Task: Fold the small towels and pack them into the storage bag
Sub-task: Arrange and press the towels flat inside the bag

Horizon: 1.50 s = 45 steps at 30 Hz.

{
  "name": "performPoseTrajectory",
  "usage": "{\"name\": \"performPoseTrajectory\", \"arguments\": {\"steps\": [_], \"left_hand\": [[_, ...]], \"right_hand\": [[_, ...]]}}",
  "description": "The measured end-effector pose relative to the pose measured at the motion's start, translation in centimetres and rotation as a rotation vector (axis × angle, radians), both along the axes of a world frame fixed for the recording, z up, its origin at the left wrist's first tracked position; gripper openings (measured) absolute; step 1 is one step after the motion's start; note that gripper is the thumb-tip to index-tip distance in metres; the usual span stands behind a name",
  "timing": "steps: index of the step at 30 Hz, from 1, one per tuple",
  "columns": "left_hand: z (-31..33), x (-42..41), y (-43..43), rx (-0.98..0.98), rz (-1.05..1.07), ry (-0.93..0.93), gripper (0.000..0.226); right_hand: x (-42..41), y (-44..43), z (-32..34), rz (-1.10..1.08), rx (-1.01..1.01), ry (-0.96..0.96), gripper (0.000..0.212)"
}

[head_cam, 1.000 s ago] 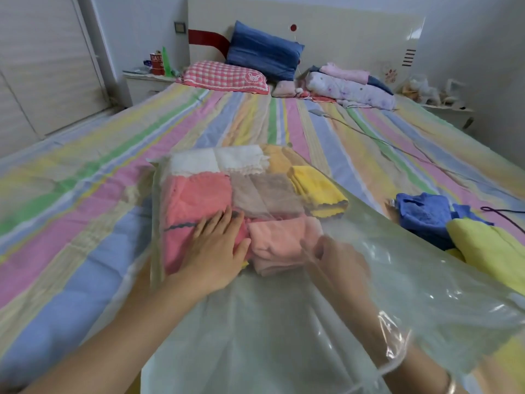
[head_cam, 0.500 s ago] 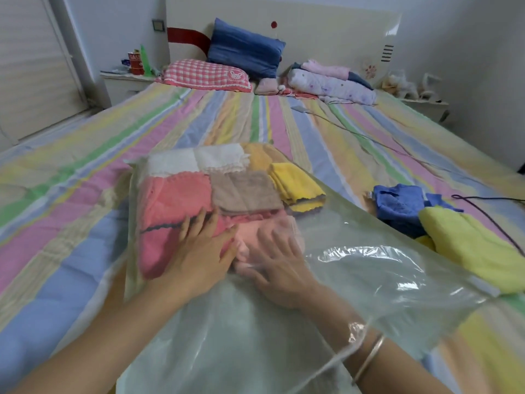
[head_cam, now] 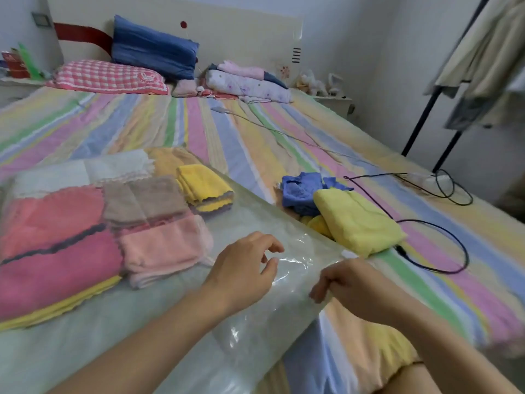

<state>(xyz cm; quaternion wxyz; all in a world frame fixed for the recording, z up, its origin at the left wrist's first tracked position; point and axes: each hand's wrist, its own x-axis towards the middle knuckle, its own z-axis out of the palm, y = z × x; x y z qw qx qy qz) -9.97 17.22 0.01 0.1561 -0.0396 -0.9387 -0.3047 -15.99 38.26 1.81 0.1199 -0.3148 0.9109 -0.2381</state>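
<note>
— Bed (head_cam: 255, 132) with a pastel-striped sheet takes up nearly the whole frame?
— Yes. Across its lower left lies the large clear plastic storage bag (head_cam: 113, 336), spread flat on the sheet.
— And the towels?
— The folded small towels (head_cam: 56, 251) sit inside it at the left of the frame: deep pink, coral, brown, white and yellow, packed edge to edge. Right of the bag, at mid-frame, a loose yellow terry towel (head_cam: 358, 223) lies on the sheet, partly over a crumpled blue towel (head_cam: 298, 189).
— Hands?
— The left hand (head_cam: 241, 271) is over the plastic at lower centre, fingers loosely curled, holding nothing. The right hand (head_cam: 349, 282), near it, has its fingers curled at the bag's right edge, pinching the film.
</note>
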Motion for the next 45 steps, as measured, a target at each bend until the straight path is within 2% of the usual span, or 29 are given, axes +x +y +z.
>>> {"name": "performPoseTrajectory", "arguments": {"steps": [2,5,8,13,15,17,19,25,28,31,34,37,41,43,45], "left_hand": [[-0.5,-0.6,1.0,-0.004,-0.016,-0.072,0.018],[-1.6,-1.1,1.9,-0.041,-0.037,-0.197,0.022],[-2.5,-1.2,2.5,-0.095,-0.067,-0.328,0.027],[-3.0,-1.7,2.6,-0.065,-0.041,-0.415,0.025],[-2.9,-1.7,2.5,-0.042,-0.035,-0.434,0.023],[-2.8,-1.7,2.3,-0.023,-0.035,-0.453,0.022],[-2.8,-1.7,2.2,0.02,-0.034,-0.466,0.021],[-2.3,-2.1,2.2,0.226,-0.019,-0.455,0.015],[-1.8,-2.2,2.8,0.428,-0.044,-0.434,0.017],[-0.5,-2.1,4.0,0.727,-0.053,-0.401,0.022],[1.3,-2.0,4.6,0.998,-0.005,-0.318,0.028],[2.4,-1.9,3.8,1.076,0.115,-0.276,0.042],[3.8,0.3,1.4,1.267,0.155,-0.44,0.046],[4.0,1.8,0.4,1.345,0.129,-0.555,0.06],[3.8,3.2,-0.2,1.397,0.013,-0.632,0.074]], "right_hand": [[-0.9,1.6,1.1,-0.231,-0.119,0.078,0.039],[-2.6,2.6,1.3,-0.507,-0.247,0.328,0.034],[-5.7,2.3,0.0,-0.53,-0.138,0.336,0.027],[-10.6,0.5,-2.9,-0.512,0.148,0.204,0.084],[-11.9,0.2,-4.2,-0.529,0.243,0.213,0.097],[-12.7,0.1,-5.1,-0.533,0.261,0.252,0.088],[-12.7,0.2,-4.9,-0.543,0.193,0.267,0.073],[-11.7,2.6,-1.0,-0.697,-0.208,0.244,0.046],[-10.4,3.6,2.2,-0.748,-0.436,0.203,0.035],[-8.2,3.1,5.3,-0.706,-0.659,0.07,0.032],[-5.5,1.6,7.1,-0.648,-0.815,-0.178,0.022],[-2.6,0.2,7.5,-0.585,-0.952,-0.528,0.016],[1.3,-1.7,7.1,-0.457,-1.009,-0.892,0.017],[3.2,-2.8,6.6,-0.408,-1.009,-1.01,0.013],[4.7,-4.0,5.9,-0.391,-1.022,-1.11,0.014]]}}
